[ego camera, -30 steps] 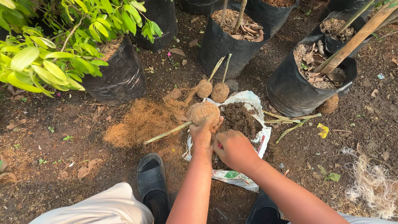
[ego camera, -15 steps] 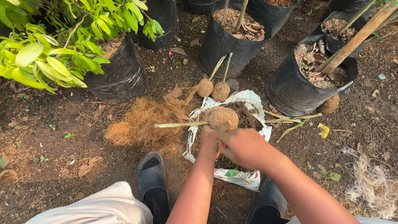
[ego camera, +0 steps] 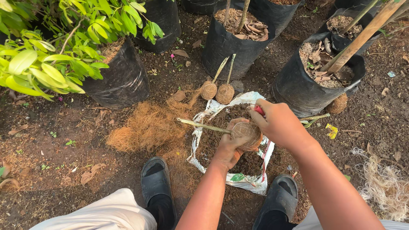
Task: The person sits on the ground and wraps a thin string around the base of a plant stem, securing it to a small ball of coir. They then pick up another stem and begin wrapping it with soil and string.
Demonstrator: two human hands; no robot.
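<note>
Leafy plant in a black grow bag (ego camera: pixel 121 81) far left, loose coir pile (ego camera: pixel 145 125) next. Left hand (ego camera: pixel 228 147) cups the fibre-wrapped ball (ego camera: pixel 246 133) from below – its stick (ego camera: pixel 202 125) points left, roughly level. Right hand (ego camera: pixel 277 123) sits just right of it, fingers pinched on something red. All over a crumpled white plastic sack (ego camera: pixel 238 181) with green-red print.

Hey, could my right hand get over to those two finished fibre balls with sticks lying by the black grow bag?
Probably yes: the right hand is near the two balls, open ground between, but it's holding something red.
</note>
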